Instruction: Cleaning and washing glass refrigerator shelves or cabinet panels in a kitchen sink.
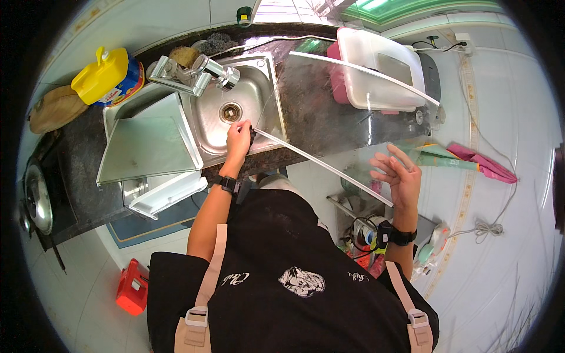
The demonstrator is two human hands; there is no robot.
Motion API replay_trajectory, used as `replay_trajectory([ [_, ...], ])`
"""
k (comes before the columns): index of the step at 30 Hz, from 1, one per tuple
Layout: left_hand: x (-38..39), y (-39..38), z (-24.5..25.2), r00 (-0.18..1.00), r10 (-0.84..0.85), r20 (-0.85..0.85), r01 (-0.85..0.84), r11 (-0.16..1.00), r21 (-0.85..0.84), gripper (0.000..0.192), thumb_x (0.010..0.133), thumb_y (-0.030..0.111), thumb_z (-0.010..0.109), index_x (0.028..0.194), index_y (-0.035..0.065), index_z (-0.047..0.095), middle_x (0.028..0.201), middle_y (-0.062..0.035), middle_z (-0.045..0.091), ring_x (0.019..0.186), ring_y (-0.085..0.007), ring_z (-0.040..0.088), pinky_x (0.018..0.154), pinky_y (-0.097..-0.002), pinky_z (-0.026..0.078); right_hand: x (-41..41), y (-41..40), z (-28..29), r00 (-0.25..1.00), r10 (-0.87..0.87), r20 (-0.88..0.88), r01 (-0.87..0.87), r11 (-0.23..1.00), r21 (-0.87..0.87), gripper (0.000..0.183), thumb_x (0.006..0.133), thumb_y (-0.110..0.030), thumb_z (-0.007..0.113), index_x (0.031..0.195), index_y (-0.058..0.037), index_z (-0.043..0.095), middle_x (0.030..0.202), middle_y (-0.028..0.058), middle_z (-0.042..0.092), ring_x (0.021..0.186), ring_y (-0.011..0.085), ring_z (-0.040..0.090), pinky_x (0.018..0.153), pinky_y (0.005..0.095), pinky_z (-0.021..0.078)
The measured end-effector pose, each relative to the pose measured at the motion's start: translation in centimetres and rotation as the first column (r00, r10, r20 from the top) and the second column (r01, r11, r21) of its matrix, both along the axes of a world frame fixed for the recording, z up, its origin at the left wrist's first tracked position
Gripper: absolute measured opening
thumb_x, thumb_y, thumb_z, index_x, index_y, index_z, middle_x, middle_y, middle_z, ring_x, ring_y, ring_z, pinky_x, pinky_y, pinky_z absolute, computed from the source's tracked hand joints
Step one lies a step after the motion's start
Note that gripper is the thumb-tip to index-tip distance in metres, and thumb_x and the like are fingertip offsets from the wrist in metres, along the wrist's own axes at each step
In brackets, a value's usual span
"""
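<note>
A clear glass shelf [324, 112] with two white edge strips slants over the counter in front of me. My left hand [239, 140] grips its near left corner at the end of the near white strip [324, 167]. Something black [252, 136] shows beside those fingers; I cannot tell what it is. At the shelf's right side is my right hand [399, 176], fingers partly spread and overlapping the glass; whether they grip it is unclear. The steel sink [212, 136] lies beyond my left hand. More glass shelves [148, 150] with white frames lean across the sink's left side.
A chrome faucet [181, 77] juts over the sink. At the back right stands a translucent plastic bin [366, 84]. A yellow-capped jug [110, 77], a wooden board [57, 108] and a lidded pan [39, 196] line the left. A red container [132, 289] sits on the floor.
</note>
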State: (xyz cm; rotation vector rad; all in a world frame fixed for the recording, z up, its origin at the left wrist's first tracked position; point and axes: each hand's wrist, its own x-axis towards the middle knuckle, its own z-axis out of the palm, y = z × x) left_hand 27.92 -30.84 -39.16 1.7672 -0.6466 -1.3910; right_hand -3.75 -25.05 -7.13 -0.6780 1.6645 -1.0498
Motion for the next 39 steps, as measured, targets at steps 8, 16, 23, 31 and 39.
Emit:
replay_trajectory([
  [8,-0.2,-1.4,2.3,0.937,0.065,0.342,0.022,0.969,-0.245,0.045,0.080,0.022,0.075,0.118,0.0012,0.062,0.107,-0.0195,0.070,0.098,-0.0333,0.069,0.089,-0.0411,0.052,0.4,-0.1,-0.7,0.998,-0.055,-0.027,0.055,0.998,-0.023,0.038,0.097,-0.002,0.056,0.132,0.0128,0.053,0.107,0.0288,0.069,0.095,0.0377,0.073,0.074,0.0449,0.0656],
  [16,-6.0,-6.1,8.4,0.958,-0.008,0.287,0.184,0.784,-0.593,0.039,0.080,0.014,0.076,0.114,0.0011,0.064,0.102,-0.0178,0.066,0.092,-0.0345,0.066,0.085,-0.0405,0.053,1.4,-0.4,-0.8,0.994,-0.025,-0.104,0.028,0.999,0.029,0.041,0.096,-0.003,0.059,0.134,0.0099,0.054,0.109,0.0285,0.069,0.095,0.0370,0.073,0.073,0.0457,0.0651],
  [23,-13.4,-8.7,15.1,0.966,-0.097,0.239,0.249,0.591,-0.767,0.024,0.081,0.008,0.070,0.104,-0.0005,0.068,0.101,-0.0170,0.064,0.094,-0.0356,0.061,0.084,-0.0433,0.052,2.8,-0.7,-2.9,0.998,0.008,-0.068,-0.004,0.999,0.047,0.038,0.095,-0.004,0.061,0.130,0.0101,0.056,0.105,0.0272,0.070,0.092,0.0364,0.074,0.072,0.0449,0.0654],
  [31,-16.5,-8.3,17.3,0.956,-0.161,0.245,0.293,0.553,-0.780,0.027,0.083,0.008,0.070,0.108,0.0003,0.064,0.102,-0.0169,0.062,0.095,-0.0368,0.059,0.086,-0.0445,0.050,3.2,0.0,-4.2,0.998,0.034,-0.044,-0.031,0.997,0.074,0.039,0.095,-0.006,0.062,0.129,0.0105,0.057,0.104,0.0249,0.071,0.092,0.0356,0.074,0.072,0.0433,0.0651],
  [39,-18.0,-7.8,18.7,0.960,-0.178,0.217,0.278,0.488,-0.828,0.029,0.081,0.005,0.070,0.108,-0.0001,0.058,0.103,-0.0173,0.063,0.093,-0.0379,0.058,0.084,-0.0444,0.050,3.4,0.4,-6.2,0.997,0.073,-0.037,-0.069,0.994,0.089,0.040,0.096,-0.006,0.062,0.130,0.0122,0.055,0.107,0.0257,0.070,0.094,0.0358,0.073,0.074,0.0442,0.0650],
])
